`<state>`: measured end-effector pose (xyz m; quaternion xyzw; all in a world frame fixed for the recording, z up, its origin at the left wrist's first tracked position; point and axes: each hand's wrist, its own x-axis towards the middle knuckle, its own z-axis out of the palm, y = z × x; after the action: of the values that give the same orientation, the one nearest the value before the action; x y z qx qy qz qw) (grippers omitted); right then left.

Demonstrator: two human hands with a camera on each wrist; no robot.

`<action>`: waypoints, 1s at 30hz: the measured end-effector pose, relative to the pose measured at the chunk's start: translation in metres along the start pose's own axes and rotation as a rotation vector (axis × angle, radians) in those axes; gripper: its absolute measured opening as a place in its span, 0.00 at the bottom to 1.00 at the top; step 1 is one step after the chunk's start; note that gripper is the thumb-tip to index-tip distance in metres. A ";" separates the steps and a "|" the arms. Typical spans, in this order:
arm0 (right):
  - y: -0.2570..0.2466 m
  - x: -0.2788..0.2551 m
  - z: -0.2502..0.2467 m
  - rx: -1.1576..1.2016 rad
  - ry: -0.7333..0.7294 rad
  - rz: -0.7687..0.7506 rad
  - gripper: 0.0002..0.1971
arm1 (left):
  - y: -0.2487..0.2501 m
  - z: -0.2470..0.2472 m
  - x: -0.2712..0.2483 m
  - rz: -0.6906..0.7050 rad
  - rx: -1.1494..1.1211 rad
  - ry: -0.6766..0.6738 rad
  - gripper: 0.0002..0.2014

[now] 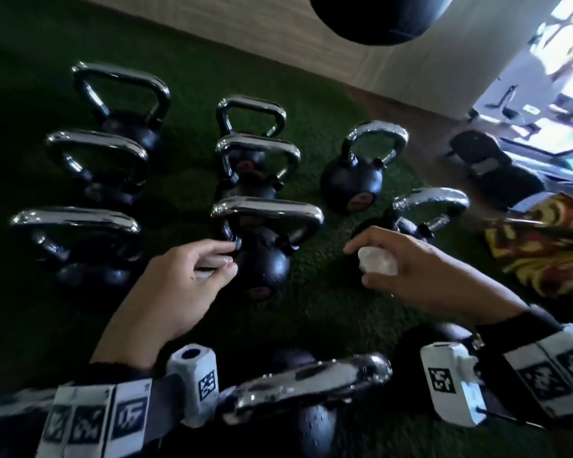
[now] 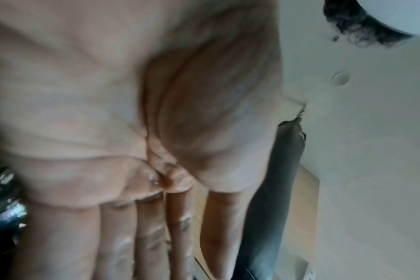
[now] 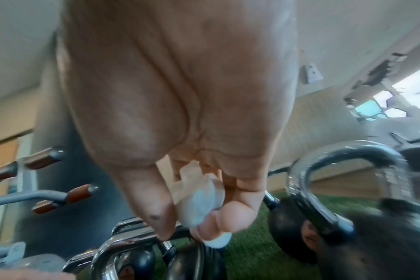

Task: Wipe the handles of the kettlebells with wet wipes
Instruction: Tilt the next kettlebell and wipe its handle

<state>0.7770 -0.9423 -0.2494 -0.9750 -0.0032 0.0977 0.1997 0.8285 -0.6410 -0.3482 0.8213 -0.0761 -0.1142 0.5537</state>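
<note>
Several black kettlebells with chrome handles stand in rows on green turf (image 1: 315,272). My left hand (image 1: 230,259) reaches the front middle kettlebell (image 1: 265,262), and its fingertips touch the left leg of that handle (image 1: 267,209). In the left wrist view the left hand's fingers (image 2: 144,227) lie straight and hold nothing. My right hand (image 1: 356,264) hovers to the right and pinches a crumpled white wet wipe (image 1: 377,262), also seen as the wipe (image 3: 199,204) between thumb and fingers. Behind the right hand stands another kettlebell handle (image 1: 434,200), seen close as a chrome handle (image 3: 307,189).
One more kettlebell handle (image 1: 311,378) lies right below my wrists. A black punching bag (image 1: 377,18) hangs above the far edge. A patterned cloth (image 1: 543,246) and dark gym equipment (image 1: 487,163) sit at the right, on the wooden floor beyond the turf.
</note>
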 end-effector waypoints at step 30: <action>-0.042 -0.113 0.057 0.279 0.468 -0.268 0.09 | -0.038 0.053 -0.150 -0.071 -0.011 -0.247 0.33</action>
<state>0.6567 -0.8861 -0.2633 -0.9251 -0.0720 -0.1573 0.3380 0.6698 -0.6364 -0.3872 0.8002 -0.1136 -0.2344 0.5402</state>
